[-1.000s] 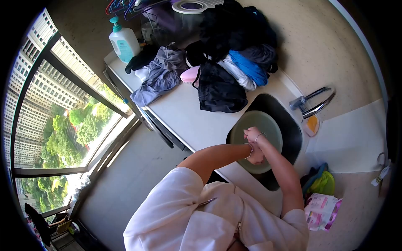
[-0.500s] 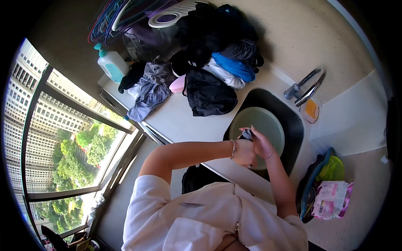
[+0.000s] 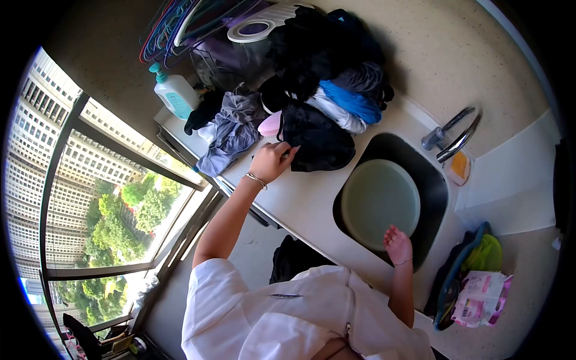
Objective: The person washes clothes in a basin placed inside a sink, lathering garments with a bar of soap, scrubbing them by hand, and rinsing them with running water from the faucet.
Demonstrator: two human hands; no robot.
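My left hand (image 3: pixel 273 162) is over the counter at the near edge of the black shorts (image 3: pixel 318 141). Its fingers are bent together, and a small greyish bit shows between them that I cannot make out. A pink brush (image 3: pixel 270 124) and a crumpled grey garment (image 3: pixel 234 129) lie just beyond that hand. My right hand (image 3: pixel 398 245) hovers over the near rim of the round basin (image 3: pixel 380 201), fingers loosely curled and apart, holding nothing visible. Cloudy water appears to fill the basin, which stands in the dark sink (image 3: pixel 435 198).
Behind the shorts is a heap of dark clothes (image 3: pixel 324 54) with a blue garment (image 3: pixel 354 101). A pump bottle (image 3: pixel 175 96) stands at the far left. The faucet (image 3: pixel 450 135) and an orange sponge (image 3: pixel 459 165) are beside the sink. A pink-white packet (image 3: pixel 482 297) lies at right.
Both hands were together over the basin with a grey cloth. The left has moved left to the shorts; the right has drawn back to the basin's near rim. The view has shifted slightly.
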